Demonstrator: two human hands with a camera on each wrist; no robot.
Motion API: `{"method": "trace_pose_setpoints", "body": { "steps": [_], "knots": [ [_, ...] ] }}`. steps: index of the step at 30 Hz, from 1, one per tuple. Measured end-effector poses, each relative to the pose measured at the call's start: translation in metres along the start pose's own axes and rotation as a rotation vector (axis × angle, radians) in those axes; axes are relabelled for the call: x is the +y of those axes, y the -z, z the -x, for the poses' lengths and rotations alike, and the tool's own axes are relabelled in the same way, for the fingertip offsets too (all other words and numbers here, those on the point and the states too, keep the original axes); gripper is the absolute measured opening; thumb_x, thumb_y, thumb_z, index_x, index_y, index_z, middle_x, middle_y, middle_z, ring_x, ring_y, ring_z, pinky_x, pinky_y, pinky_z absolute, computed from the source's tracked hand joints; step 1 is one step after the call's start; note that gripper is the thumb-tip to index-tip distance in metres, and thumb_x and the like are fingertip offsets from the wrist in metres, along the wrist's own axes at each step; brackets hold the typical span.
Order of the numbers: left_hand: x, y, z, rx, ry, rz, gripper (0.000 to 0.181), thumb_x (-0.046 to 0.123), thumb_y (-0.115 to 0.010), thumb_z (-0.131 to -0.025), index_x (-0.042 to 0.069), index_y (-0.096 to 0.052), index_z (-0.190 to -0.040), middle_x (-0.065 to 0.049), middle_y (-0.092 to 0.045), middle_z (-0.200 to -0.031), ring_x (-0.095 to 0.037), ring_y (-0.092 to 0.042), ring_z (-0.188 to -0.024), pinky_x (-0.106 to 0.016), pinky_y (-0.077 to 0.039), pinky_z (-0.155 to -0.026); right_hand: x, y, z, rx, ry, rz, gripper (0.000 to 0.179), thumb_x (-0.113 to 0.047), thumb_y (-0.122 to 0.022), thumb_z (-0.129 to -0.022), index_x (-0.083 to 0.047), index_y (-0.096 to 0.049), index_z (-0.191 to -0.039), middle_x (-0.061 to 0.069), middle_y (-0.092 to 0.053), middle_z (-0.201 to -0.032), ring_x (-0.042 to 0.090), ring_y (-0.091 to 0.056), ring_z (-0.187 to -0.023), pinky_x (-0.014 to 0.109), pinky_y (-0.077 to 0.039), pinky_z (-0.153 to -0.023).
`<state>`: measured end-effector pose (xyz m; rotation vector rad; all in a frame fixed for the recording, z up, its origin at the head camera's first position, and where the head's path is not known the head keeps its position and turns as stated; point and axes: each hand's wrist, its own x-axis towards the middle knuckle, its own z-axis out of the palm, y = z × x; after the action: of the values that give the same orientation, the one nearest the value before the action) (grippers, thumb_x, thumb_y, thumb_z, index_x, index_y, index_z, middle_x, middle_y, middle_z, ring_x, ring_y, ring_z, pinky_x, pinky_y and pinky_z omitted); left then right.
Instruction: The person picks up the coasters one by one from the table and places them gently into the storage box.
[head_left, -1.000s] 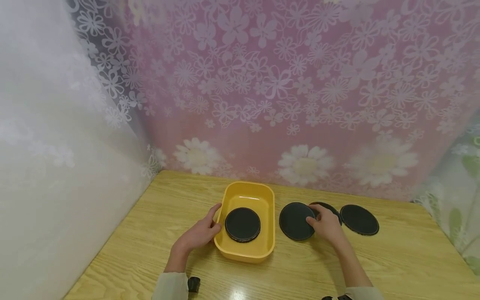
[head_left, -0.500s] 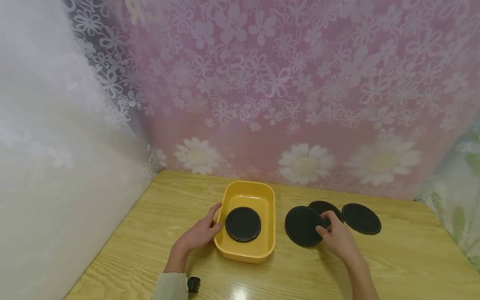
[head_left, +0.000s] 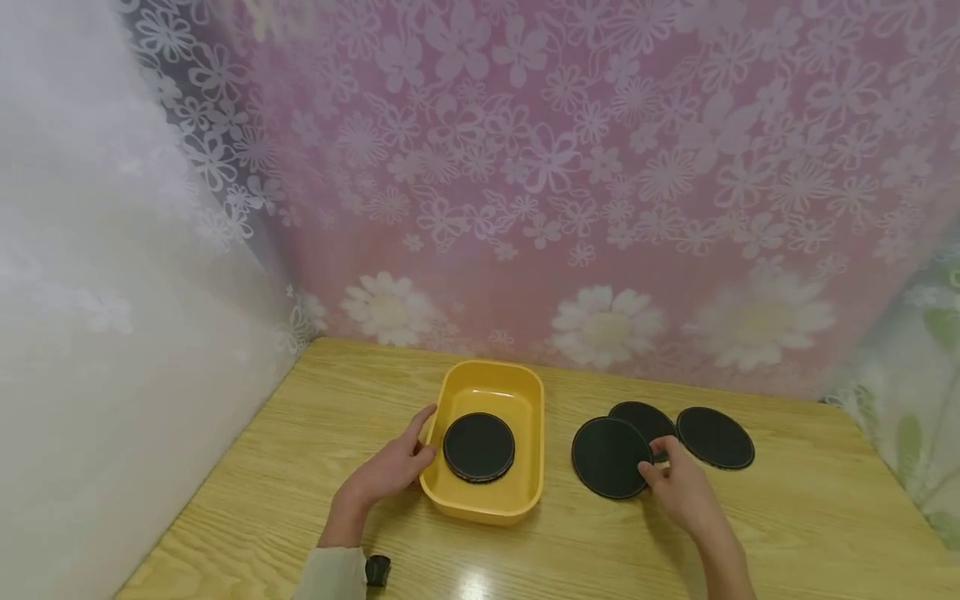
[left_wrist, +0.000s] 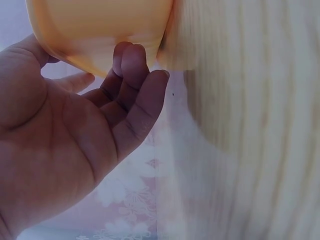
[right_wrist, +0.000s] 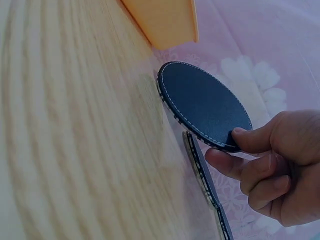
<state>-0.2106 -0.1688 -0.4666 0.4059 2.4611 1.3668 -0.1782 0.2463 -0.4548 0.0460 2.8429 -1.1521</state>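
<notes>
My right hand (head_left: 684,490) pinches the edge of a round black coaster (head_left: 611,458) between thumb and forefinger. White stitching runs round this coaster (right_wrist: 200,105), which is raised off the table in the right wrist view. My left hand (head_left: 384,473) holds the left side of a yellow rectangular tub (head_left: 537,442), thumb at the rim and fingers against the outer wall. Inside the tub lies another black coaster (head_left: 478,447); its thick edge may hide more beneath. Behind the held coaster, a coaster (head_left: 643,419) lies partly covered, and one more coaster (head_left: 716,437) lies to its right.
All this stands on a light wooden table (head_left: 300,467). A pink floral curtain (head_left: 480,250) hangs along the table's back edge, and a whitish curtain (head_left: 150,333) hangs along the left. Beside my left sleeve is a small black object (head_left: 377,571).
My right hand has drawn the pinched coaster slightly right and towards me, uncovering more of the coaster behind. My left hand has stayed at the tub; the view shifted slightly.
</notes>
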Motion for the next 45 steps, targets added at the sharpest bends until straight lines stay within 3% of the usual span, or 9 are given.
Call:
{"method": "trace_pose_setpoints", "body": {
  "steps": [3,22,29,34,37,41,45],
  "knots": [
    [0.001,0.001,0.000,0.004,0.000,-0.011,0.065,0.023,-0.044,-0.104,0.019,-0.012,-0.161,-0.012,-0.059,-0.090,-0.018,-0.049,-0.064,-0.032,-0.042,-0.062,-0.001,-0.001,0.001,0.001,-0.011,-0.007,0.037,-0.010,-0.053,-0.101,0.007,-0.038,-0.130,0.014,-0.069,-0.088,0.023,-0.064,-0.076,0.036,-0.045,-0.060],
    [0.003,-0.001,0.004,0.020,0.002,-0.013,0.065,0.022,-0.044,-0.105,0.015,-0.012,-0.161,-0.013,-0.059,-0.089,-0.019,-0.050,-0.065,-0.032,-0.042,-0.062,-0.006,0.007,0.006,0.056,-0.018,-0.064,0.040,-0.013,-0.051,-0.103,0.005,-0.035,-0.135,0.010,-0.070,-0.079,0.023,-0.060,-0.069,0.034,-0.040,-0.058],
    [0.005,-0.002,0.003,0.018,0.004,-0.019,0.065,0.022,-0.044,-0.105,0.016,-0.012,-0.161,-0.014,-0.058,-0.086,-0.018,-0.049,-0.064,-0.031,-0.042,-0.062,-0.008,0.010,0.008,0.101,-0.006,-0.154,0.044,-0.014,-0.052,-0.103,0.005,-0.034,-0.138,0.013,-0.072,-0.080,0.025,-0.061,-0.069,0.032,-0.035,-0.057],
    [0.004,-0.004,0.001,0.021,0.011,-0.016,0.065,0.021,-0.044,-0.104,0.016,-0.013,-0.161,-0.013,-0.057,-0.086,-0.018,-0.048,-0.064,-0.031,-0.041,-0.061,-0.012,0.012,0.009,0.125,-0.011,-0.235,0.043,-0.015,-0.052,-0.103,0.002,-0.036,-0.138,0.016,-0.073,-0.084,0.017,-0.050,-0.053,0.031,-0.033,-0.055],
    [0.004,-0.004,0.002,0.027,0.018,-0.015,0.065,0.020,-0.044,-0.104,0.017,-0.013,-0.161,-0.013,-0.057,-0.086,-0.018,-0.048,-0.064,-0.031,-0.041,-0.061,-0.015,0.013,0.010,0.134,0.000,-0.270,0.043,-0.016,-0.052,-0.104,0.003,-0.035,-0.139,0.018,-0.073,-0.086,0.016,-0.049,-0.052,0.032,-0.031,-0.053],
    [0.004,-0.004,0.002,0.030,0.028,-0.003,0.065,0.021,-0.044,-0.104,0.019,-0.013,-0.161,-0.014,-0.055,-0.085,-0.018,-0.047,-0.063,-0.031,-0.041,-0.061,-0.021,0.013,0.012,0.140,0.021,-0.244,0.044,-0.017,-0.051,-0.104,0.002,-0.035,-0.140,0.017,-0.073,-0.086,0.021,-0.058,-0.066,0.032,-0.031,-0.058],
    [0.004,-0.004,0.002,0.028,0.032,0.013,0.065,0.021,-0.044,-0.104,0.020,-0.013,-0.161,-0.015,-0.054,-0.084,-0.018,-0.046,-0.063,-0.031,-0.041,-0.061,-0.028,0.015,0.016,0.143,0.044,-0.217,0.043,-0.017,-0.052,-0.104,0.002,-0.036,-0.139,0.016,-0.073,-0.084,0.018,-0.048,-0.059,0.031,-0.031,-0.057]
  ]
}}
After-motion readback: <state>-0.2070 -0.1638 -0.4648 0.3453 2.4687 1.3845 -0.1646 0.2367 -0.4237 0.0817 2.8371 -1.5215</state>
